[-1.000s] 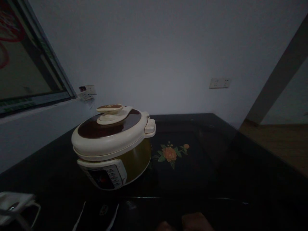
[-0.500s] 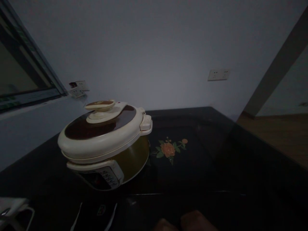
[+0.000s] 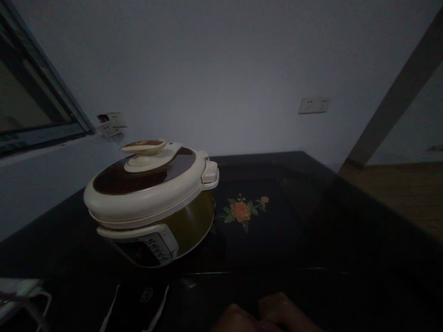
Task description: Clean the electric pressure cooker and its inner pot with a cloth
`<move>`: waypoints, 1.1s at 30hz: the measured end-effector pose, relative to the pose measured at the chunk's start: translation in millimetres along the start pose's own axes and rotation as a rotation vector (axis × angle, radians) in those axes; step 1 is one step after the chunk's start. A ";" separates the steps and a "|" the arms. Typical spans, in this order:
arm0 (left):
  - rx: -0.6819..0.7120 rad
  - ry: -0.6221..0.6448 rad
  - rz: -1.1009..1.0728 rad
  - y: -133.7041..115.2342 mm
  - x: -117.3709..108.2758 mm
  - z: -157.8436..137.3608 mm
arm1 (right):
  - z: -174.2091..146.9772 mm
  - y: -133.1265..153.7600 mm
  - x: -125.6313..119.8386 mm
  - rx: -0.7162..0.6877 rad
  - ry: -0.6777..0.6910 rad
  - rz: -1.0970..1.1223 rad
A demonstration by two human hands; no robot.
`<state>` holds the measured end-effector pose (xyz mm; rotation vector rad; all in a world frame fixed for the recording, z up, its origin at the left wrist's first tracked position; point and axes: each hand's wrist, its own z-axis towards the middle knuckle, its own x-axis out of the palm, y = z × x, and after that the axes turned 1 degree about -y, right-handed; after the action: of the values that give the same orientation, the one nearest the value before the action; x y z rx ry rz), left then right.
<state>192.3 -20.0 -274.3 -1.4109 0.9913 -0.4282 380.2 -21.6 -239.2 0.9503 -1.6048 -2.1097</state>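
Note:
At the bottom edge, my left hand [image 3: 235, 319] and my right hand [image 3: 283, 310] lie close together, dim and partly cut off. Their knuckles are curled, so both look closed; whatever may be inside the fingers is hidden. Ahead and to the left stands a cream and olive electric pressure cooker [image 3: 194, 221], its brown-topped lid [image 3: 114, 180] on, with a handle on top and a button panel in front. Neither hand touches it. A black item with pale edges and a small emblem [image 3: 138, 306] lies left of my hands, its kind unclear.
The black glossy tabletop [image 3: 277, 240] has an orange flower design [image 3: 241, 211] right of the cooker. A white object with a looped strip [image 3: 22, 290] is cut off at lower left. Wall sockets [image 3: 314, 105] sit behind; a window [image 3: 31, 101] is at left.
Both hands show slightly more, having risen a little into view. The whole scene has shifted slightly upward; the cooker stays in its place on the table.

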 end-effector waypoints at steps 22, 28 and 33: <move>0.101 0.006 -0.011 -29.1 -2.9 4.0 | -3.4 6.0 0.4 -0.014 -0.020 -0.030; 0.100 0.003 0.002 -28.8 -2.8 3.6 | -2.7 0.1 2.8 -0.013 -0.010 -0.030; 0.100 0.016 -0.012 -28.1 -3.1 5.4 | -4.7 8.1 2.1 0.054 -0.032 -0.039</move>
<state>203.2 -19.1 -247.6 -1.3260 0.9620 -0.4922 380.7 -28.8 -233.0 0.9775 -1.6794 -2.1273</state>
